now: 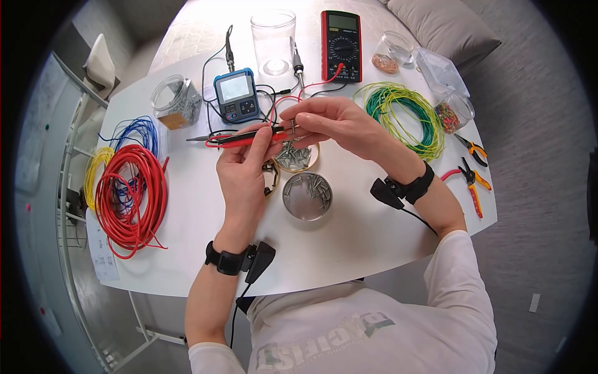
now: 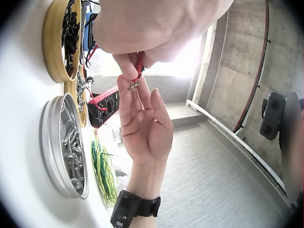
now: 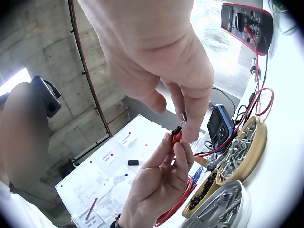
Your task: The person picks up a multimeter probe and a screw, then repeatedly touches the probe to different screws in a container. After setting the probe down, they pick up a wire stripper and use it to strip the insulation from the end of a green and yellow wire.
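My left hand [image 1: 242, 184] [image 2: 161, 23] [image 3: 159, 185] pinches a red probe [image 1: 240, 143] [image 2: 140, 64] [image 3: 177, 137] and a black probe [image 1: 246, 135] together. Their metal tips point at a small screw [image 1: 293, 124] [image 2: 133, 87] [image 3: 184, 117]; whether both touch it, I cannot tell. The screw is held at the fingertips of my right hand [image 1: 342, 124] [image 2: 147, 128] [image 3: 156, 57], whose thumb stands apart from it. Below the hands are a round metal tin of screws [image 1: 308, 196] [image 2: 52, 142] [image 3: 244, 204] and a yellowish tray of screws [image 1: 317, 156] [image 2: 81, 111] [image 3: 259, 147].
A blue tester [image 1: 237, 93] and a red-black multimeter [image 1: 341, 47] lie behind the hands. Red wire [image 1: 131, 199] is coiled at left, green-yellow wire [image 1: 405, 118] at right. Pliers [image 1: 476, 149], a wire stripper [image 1: 471, 181] and a tall clear jar [image 1: 273, 40] are also on the table.
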`<control>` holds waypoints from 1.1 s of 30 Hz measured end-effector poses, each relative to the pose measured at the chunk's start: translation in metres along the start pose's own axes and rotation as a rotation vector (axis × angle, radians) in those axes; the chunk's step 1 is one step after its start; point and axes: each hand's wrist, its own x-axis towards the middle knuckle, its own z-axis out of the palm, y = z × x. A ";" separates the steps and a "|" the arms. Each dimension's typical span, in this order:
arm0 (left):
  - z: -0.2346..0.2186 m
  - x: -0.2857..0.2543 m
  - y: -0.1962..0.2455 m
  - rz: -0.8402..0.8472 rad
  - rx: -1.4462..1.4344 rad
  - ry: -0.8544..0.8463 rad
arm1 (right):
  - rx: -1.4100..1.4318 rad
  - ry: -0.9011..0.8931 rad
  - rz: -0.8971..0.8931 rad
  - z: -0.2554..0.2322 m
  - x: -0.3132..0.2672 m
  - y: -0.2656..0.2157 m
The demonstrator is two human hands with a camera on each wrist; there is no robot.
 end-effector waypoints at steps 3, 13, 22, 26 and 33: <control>-0.002 0.000 -0.001 -0.004 0.013 -0.007 | -0.001 -0.003 -0.001 0.000 0.000 0.000; 0.000 0.001 -0.001 0.007 -0.019 -0.001 | 0.009 -0.009 -0.014 0.000 0.000 0.000; -0.001 0.002 0.000 0.055 -0.036 0.054 | -0.466 0.040 -0.063 -0.005 0.000 0.004; -0.002 0.002 0.000 0.061 -0.055 0.062 | -0.907 -0.019 -0.271 0.006 -0.008 0.010; -0.001 0.002 0.000 0.049 -0.045 0.061 | -1.299 -0.465 -0.215 0.029 -0.025 0.018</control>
